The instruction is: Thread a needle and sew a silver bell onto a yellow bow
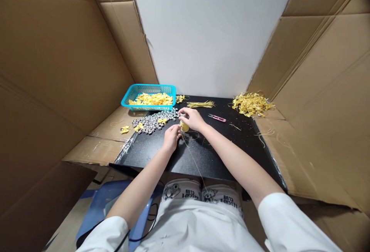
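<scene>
Both hands pinch one small yellow piece (pixel 184 127), probably a bow: left hand (pixel 171 137) at seven o'clock, right hand (pixel 193 118) at one o'clock.

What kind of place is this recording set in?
Likely a makeshift craft-assembly station: cardboard walls around a black table, with a turquoise basket of yellow bows and a pile of silver bells.

makeshift craft workstation: cardboard walls (pixel 58 59), black table (pixel 219 148), bead pile (pixel 153 121).
</scene>
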A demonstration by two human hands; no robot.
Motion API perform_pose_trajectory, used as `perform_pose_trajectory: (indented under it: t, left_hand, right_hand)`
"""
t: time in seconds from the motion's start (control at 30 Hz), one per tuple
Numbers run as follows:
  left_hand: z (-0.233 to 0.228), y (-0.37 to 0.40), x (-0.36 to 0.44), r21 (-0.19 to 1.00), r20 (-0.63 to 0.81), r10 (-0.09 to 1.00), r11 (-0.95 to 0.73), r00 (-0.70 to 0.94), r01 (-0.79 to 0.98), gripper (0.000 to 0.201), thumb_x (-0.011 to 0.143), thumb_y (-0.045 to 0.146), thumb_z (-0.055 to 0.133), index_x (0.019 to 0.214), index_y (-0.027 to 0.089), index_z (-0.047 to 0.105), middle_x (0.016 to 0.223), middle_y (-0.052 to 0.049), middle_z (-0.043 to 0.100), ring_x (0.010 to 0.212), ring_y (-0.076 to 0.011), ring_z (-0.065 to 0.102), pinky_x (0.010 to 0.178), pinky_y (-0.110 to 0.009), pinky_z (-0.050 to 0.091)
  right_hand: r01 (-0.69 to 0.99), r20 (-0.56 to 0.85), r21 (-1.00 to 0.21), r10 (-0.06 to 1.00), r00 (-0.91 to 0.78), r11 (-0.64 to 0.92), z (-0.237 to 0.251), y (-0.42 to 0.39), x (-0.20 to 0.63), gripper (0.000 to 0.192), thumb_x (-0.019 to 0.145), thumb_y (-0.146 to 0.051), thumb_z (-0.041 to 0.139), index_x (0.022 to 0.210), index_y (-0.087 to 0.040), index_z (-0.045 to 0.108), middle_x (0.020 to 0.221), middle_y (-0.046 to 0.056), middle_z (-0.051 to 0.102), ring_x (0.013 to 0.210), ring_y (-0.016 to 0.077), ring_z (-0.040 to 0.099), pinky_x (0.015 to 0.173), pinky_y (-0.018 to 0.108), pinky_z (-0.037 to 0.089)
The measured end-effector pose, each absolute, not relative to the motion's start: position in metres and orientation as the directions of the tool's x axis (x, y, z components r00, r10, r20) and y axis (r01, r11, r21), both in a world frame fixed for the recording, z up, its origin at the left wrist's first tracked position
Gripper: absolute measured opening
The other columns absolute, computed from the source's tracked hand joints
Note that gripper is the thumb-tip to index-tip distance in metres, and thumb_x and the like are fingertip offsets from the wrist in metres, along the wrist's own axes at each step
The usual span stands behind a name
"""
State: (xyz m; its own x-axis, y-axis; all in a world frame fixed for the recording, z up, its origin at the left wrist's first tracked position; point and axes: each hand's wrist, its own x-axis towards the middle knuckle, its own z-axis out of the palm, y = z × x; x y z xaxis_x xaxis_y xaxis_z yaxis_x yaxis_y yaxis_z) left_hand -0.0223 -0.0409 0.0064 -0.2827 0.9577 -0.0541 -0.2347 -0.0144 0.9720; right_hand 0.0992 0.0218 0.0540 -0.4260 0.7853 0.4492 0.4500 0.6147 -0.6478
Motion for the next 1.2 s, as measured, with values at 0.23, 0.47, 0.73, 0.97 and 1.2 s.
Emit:
perform_pose_trajectory:
  t: [0.23, 0.47, 0.73, 0.97, 1.2]
  left_hand:
    - [0.014, -0.077, -0.017, 0.961, 0.017, 0.986, -0.062, -0.164, -0.271, 0.020, 0.061, 0.034, 0.078, 0.069, 0.016, 0.071, 0.074, -0.001, 0.064, 0.065, -0.0113, 0.050, 0.061, -0.023, 0.040]
    - [0.007, -0.134, -0.014, 0.932, -0.170, 0.985, 0.168, 0.021, -0.322, 0.036, 0.071, 0.036, 0.074, 0.103, 0.018, 0.075, 0.091, -0.007, 0.067, 0.070, -0.0124, 0.055, 0.065, -0.025, 0.044]
    - [0.000, -0.128, -0.029, 0.993, 0.108, 0.988, -0.113, -0.114, -0.045, 0.027, 0.080, 0.037, 0.061, 0.095, 0.023, 0.079, 0.111, -0.006, 0.057, 0.083, -0.0171, 0.052, 0.071, -0.028, 0.043]
    - [0.003, -0.132, -0.027, 0.923, -0.035, 0.994, 0.072, 0.104, -0.378, 0.040, 0.078, 0.041, 0.064, 0.113, 0.024, 0.071, 0.121, -0.007, 0.065, 0.086, -0.0187, 0.054, 0.072, -0.029, 0.042]
    - [0.021, -0.141, -0.030, 0.576, -0.133, 0.906, 0.401, 0.402, -0.713, 0.055, 0.080, 0.062, 0.054, 0.128, 0.036, 0.058, 0.142, -0.008, 0.051, 0.120, -0.0318, 0.054, 0.093, -0.049, 0.045]
  right_hand:
    - [0.448, 0.450, -0.649, 0.785, -0.426, 0.615, 0.054, 0.022, 0.099, 0.017, 0.079, -0.014, 0.064, 0.094, -0.021, 0.068, 0.096, 0.002, 0.072, 0.083, 0.0175, 0.063, 0.077, 0.028, 0.045]
    - [0.439, 0.448, -0.656, 0.784, -0.429, 0.614, 0.054, 0.021, 0.100, 0.016, 0.079, -0.017, 0.064, 0.094, -0.021, 0.068, 0.093, 0.002, 0.072, 0.079, 0.0173, 0.062, 0.075, 0.028, 0.044]
    - [0.443, 0.445, -0.655, 0.786, -0.429, 0.613, 0.055, 0.021, 0.100, 0.015, 0.079, -0.016, 0.064, 0.093, -0.020, 0.068, 0.090, 0.002, 0.071, 0.077, 0.0170, 0.061, 0.073, 0.028, 0.043]
    - [0.452, 0.435, -0.656, 0.792, -0.428, 0.605, 0.055, 0.020, 0.100, 0.016, 0.080, -0.018, 0.063, 0.094, -0.021, 0.068, 0.092, 0.002, 0.071, 0.080, 0.0175, 0.062, 0.075, 0.028, 0.044]
    - [0.447, 0.439, -0.656, 0.790, -0.428, 0.608, 0.054, 0.020, 0.100, 0.015, 0.080, -0.017, 0.063, 0.095, -0.021, 0.068, 0.093, 0.002, 0.072, 0.081, 0.0173, 0.063, 0.075, 0.028, 0.045]
